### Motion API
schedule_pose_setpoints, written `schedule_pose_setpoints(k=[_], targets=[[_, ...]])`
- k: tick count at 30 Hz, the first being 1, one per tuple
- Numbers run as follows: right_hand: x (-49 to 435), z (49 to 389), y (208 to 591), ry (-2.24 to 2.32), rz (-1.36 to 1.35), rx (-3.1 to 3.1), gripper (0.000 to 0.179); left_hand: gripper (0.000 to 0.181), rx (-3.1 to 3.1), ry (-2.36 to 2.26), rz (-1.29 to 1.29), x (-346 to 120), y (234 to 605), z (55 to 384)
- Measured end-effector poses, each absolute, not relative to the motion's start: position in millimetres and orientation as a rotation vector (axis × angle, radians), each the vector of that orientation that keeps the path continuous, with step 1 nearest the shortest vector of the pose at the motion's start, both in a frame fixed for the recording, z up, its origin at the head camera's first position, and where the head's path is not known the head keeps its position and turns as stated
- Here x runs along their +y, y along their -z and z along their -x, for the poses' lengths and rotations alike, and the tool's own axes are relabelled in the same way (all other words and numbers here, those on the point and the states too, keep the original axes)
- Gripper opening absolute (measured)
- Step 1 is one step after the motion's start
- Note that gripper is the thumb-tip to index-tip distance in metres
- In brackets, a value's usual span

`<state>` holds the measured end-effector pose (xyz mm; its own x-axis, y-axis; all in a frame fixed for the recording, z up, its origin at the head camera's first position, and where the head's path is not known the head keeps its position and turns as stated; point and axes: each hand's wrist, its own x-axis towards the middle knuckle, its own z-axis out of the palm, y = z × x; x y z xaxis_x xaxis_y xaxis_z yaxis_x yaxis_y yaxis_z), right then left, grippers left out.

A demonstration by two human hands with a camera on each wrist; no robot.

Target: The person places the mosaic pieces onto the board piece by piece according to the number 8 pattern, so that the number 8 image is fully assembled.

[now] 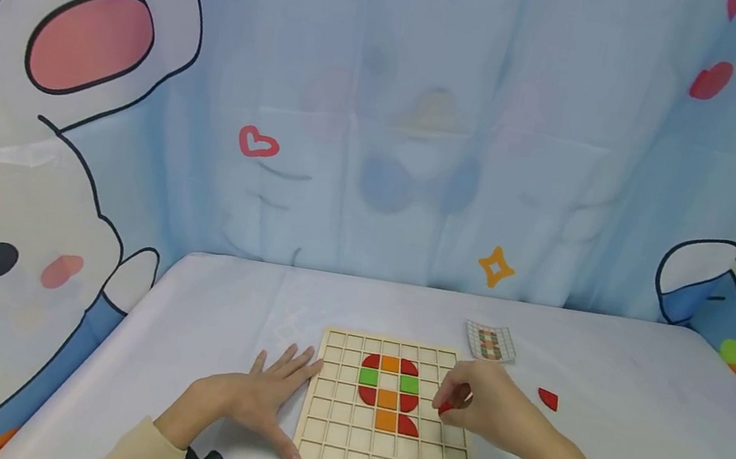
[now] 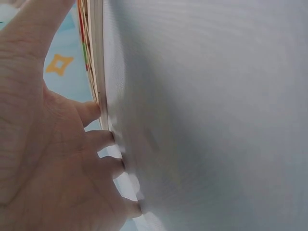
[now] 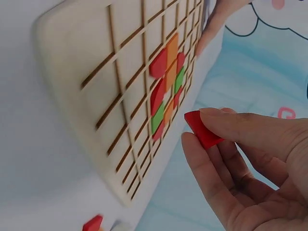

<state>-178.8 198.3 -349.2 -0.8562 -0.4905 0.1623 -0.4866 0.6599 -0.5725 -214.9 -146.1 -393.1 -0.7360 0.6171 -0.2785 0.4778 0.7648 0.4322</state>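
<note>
A wooden grid board point(image 1: 332, 458) lies on the table, with red quarter-round, orange square and green square tiles set in its middle cells. One of the orange tiles point(image 1: 386, 421) has a red quarter-round tile point(image 1: 407, 426) on its right. My left hand point(image 1: 264, 402) rests with spread fingers along the board's left edge, its thumb at the near corner. Over the board's right side, my right hand point(image 1: 481, 404) pinches another red quarter-round tile point(image 3: 204, 131) between thumb and fingers, held above the cells in the right wrist view.
A small pattern card point(image 1: 490, 344) with a coloured grid lies behind the board. One loose red tile point(image 1: 547, 399) is on the white tablecloth point(image 1: 637, 400) to the right. A blue printed curtain point(image 1: 365, 245) hangs behind the table.
</note>
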Motion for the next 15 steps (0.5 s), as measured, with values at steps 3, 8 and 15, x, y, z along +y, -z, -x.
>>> schedule_pose_setpoints(k=[3,8,15], targets=[[184.5,180.9,350.4,1.029,0.854,2.823,0.019,0.130,2.553,-0.467,-0.833,-145.0,394.0,214.9],[164.3,186.3,354.5,1.069,0.859,2.773,0.014,0.130,2.557,-0.465,-0.828,-144.6,393.8,215.0],[142.2,194.0,365.9,1.096,0.866,2.702,0.014,0.130,2.558,-0.466,-0.819,-145.3,396.3,216.6]])
